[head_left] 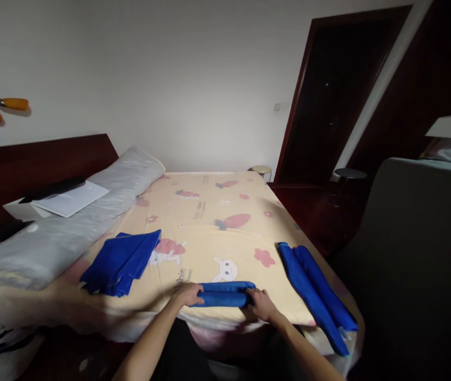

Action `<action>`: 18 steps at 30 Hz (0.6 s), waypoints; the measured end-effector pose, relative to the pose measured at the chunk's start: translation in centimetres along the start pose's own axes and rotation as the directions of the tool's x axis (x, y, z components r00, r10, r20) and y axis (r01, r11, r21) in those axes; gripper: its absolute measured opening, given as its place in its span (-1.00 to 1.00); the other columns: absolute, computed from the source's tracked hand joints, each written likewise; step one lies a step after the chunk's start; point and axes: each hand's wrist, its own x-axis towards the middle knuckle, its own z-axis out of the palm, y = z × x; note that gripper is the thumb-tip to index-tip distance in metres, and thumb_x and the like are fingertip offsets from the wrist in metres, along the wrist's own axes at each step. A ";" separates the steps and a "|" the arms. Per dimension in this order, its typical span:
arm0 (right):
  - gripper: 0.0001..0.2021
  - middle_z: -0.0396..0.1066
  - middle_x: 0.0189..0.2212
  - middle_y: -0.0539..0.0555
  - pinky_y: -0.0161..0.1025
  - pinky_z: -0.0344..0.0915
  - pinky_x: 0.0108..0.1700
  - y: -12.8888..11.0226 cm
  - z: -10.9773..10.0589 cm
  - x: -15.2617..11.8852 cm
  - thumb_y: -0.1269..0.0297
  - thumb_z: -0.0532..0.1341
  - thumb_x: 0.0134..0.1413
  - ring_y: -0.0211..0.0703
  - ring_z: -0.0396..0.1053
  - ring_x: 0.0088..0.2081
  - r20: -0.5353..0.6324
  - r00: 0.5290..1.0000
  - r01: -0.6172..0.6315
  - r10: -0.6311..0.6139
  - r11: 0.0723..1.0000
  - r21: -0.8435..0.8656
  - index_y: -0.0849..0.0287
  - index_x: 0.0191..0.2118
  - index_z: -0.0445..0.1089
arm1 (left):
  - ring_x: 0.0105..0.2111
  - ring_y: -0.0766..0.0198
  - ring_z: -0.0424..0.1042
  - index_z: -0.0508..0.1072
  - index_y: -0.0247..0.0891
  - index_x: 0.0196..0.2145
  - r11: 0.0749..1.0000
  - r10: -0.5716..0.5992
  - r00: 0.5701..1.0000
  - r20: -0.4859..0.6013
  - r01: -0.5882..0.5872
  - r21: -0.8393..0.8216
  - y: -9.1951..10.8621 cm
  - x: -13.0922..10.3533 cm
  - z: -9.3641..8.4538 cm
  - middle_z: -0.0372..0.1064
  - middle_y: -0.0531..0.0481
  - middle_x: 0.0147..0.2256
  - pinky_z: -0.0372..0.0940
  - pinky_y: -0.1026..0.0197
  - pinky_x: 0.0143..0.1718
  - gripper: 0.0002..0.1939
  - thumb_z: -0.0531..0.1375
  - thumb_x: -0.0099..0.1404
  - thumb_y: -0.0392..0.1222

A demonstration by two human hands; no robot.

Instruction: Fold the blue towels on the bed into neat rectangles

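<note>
A blue cloth [225, 299], formed into two parallel rolls lying side by side, rests on the bed near its front edge. My left hand [189, 295] grips the left end of the rolls, its fingers closed around them. At the right end, my right hand [261, 304] has its thumb and fingers closed on the same cloth. To the left lies a flat folded blue cloth [124, 262] with uneven corners. Two more long blue rolls [308, 291] sit together on the right side of the bed, slanting toward its near corner.
The bed's patterned sheet [201, 243] spreads under everything. On the left, a long grey bolster [130, 174] carries a white flat box [70, 198]. A dark chair back [399, 227] stands right of the bed. Two stools, one pale [261, 170] and one dark [350, 173], stand farther back.
</note>
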 end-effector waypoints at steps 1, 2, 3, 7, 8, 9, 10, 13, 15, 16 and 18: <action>-0.58 0.43 -0.05 0.18 -0.08 0.10 0.01 0.2 -0.1 -0.1 0.31 0.10 -0.04 0.04 0.31 0.01 -0.006 1.000 -0.007 0.007 1.000 0.003 0.16 0.01 0.33 | -0.12 0.13 0.45 0.47 -0.07 -0.09 1.000 0.004 1.000 -0.016 -0.004 0.003 -0.4 -0.3 0.0 0.50 0.02 -0.11 0.29 0.19 -0.13 -0.60 0.22 0.10 0.03; -0.60 0.42 -0.05 0.19 -0.06 0.10 0.01 0.4 -0.2 -0.2 0.30 0.09 0.00 0.07 0.31 0.00 -0.021 1.000 -0.019 0.019 1.000 -0.001 0.17 0.01 0.33 | -0.10 0.13 0.44 0.46 -0.09 -0.09 1.000 0.003 0.999 -0.039 -0.003 0.009 -0.7 -0.6 0.0 0.49 0.00 -0.10 0.28 0.18 -0.10 -0.63 0.18 0.16 0.04; -0.61 0.40 -0.05 0.22 -0.02 0.10 0.01 0.5 -0.3 -0.3 0.29 0.09 0.03 0.11 0.30 0.00 -0.056 0.998 -0.038 0.037 0.999 -0.017 0.18 0.02 0.33 | -0.06 0.11 0.41 0.45 -0.12 -0.08 1.000 -0.001 0.998 -0.066 0.002 0.017 -0.8 -0.8 0.1 0.47 -0.03 -0.08 0.26 0.15 -0.06 -0.64 0.13 0.22 0.05; -0.62 0.35 0.00 0.27 0.04 0.07 0.05 -0.8 0.2 -0.5 0.43 0.05 0.10 0.13 0.26 0.00 -0.312 0.948 -0.110 0.057 0.982 -0.156 0.19 0.05 0.32 | 0.08 0.02 0.25 0.37 -0.24 -0.01 0.994 0.011 0.972 -0.234 0.016 0.112 0.3 -0.9 1.4 0.35 -0.18 0.00 0.06 -0.05 0.12 -0.66 -0.05 0.35 -0.19; -0.62 0.36 0.00 0.25 0.03 0.06 0.07 -1.5 0.6 -0.4 0.47 0.03 0.11 0.11 0.26 0.00 -0.338 0.941 -0.078 0.013 0.980 -0.182 0.17 0.03 0.34 | 0.07 0.03 0.25 0.35 -0.25 0.02 0.986 0.055 0.959 -0.278 -0.009 0.166 1.0 -0.7 2.0 0.34 -0.19 0.00 0.05 -0.06 0.12 -0.64 -0.08 0.34 -0.26; -0.63 0.37 -0.01 0.22 0.01 0.05 0.10 -2.3 1.2 -0.4 0.49 0.01 0.12 0.08 0.26 0.01 -0.331 0.943 -0.016 -0.049 0.982 -0.191 0.16 0.02 0.35 | 0.05 0.04 0.26 0.34 -0.25 0.03 0.972 0.125 0.944 -0.307 -0.055 0.227 1.9 -0.5 2.7 0.35 -0.19 -0.02 0.06 -0.05 0.12 -0.61 -0.10 0.33 -0.32; -0.63 0.38 0.00 0.20 -0.01 0.04 0.12 -3.1 1.8 -0.2 0.49 0.00 0.14 0.05 0.25 0.03 -0.304 0.945 0.064 -0.119 0.981 -0.185 0.14 0.02 0.36 | 0.03 0.07 0.27 0.33 -0.24 0.05 0.952 0.205 0.927 -0.315 -0.113 0.284 2.9 -0.3 3.5 0.35 -0.18 -0.04 0.08 -0.02 0.10 -0.59 -0.12 0.33 -0.36; -0.59 0.33 0.08 0.19 -0.03 -0.01 0.18 -5.3 3.4 0.3 0.41 0.06 0.11 0.03 0.22 0.09 -0.239 0.942 0.212 -0.235 0.970 -0.120 0.17 0.10 0.31 | 0.06 0.08 0.25 0.31 -0.24 0.09 0.895 0.374 0.891 -0.258 -0.275 0.352 5.5 0.3 6.1 0.34 -0.17 0.02 0.07 0.03 0.13 -0.58 -0.13 0.36 -0.29; -0.49 0.27 0.15 0.22 -0.01 -0.03 0.19 -5.7 4.0 0.7 0.38 0.11 0.04 0.05 0.18 0.13 -0.221 0.952 0.198 -0.212 0.977 -0.085 0.21 0.17 0.25 | 0.14 0.03 0.17 0.25 -0.28 0.16 0.887 0.393 0.888 -0.238 -0.298 0.352 6.1 0.5 7.1 0.26 -0.20 0.12 0.00 -0.01 0.19 -0.55 -0.09 0.36 -0.21; -0.45 0.24 0.18 0.22 0.00 -0.03 0.20 -5.4 4.0 1.0 0.39 0.10 0.03 0.06 0.15 0.16 -0.211 0.958 0.183 -0.195 0.980 -0.079 0.21 0.20 0.21 | 0.18 0.01 0.13 0.20 -0.29 0.20 0.891 0.384 0.891 -0.243 -0.289 0.351 5.9 0.5 7.4 0.21 -0.21 0.17 -0.04 -0.04 0.21 -0.52 -0.07 0.35 -0.18; -0.41 0.17 0.23 0.20 0.01 -0.02 0.20 -4.2 3.9 1.4 0.43 0.03 0.05 0.02 0.10 0.21 -0.196 0.965 0.160 -0.175 0.983 -0.088 0.19 0.25 0.14 | 0.22 0.02 0.08 0.11 -0.28 0.25 0.905 0.346 0.898 -0.272 -0.243 0.349 4.4 0.6 7.3 0.14 -0.20 0.22 -0.08 -0.06 0.24 -0.46 -0.06 0.34 -0.18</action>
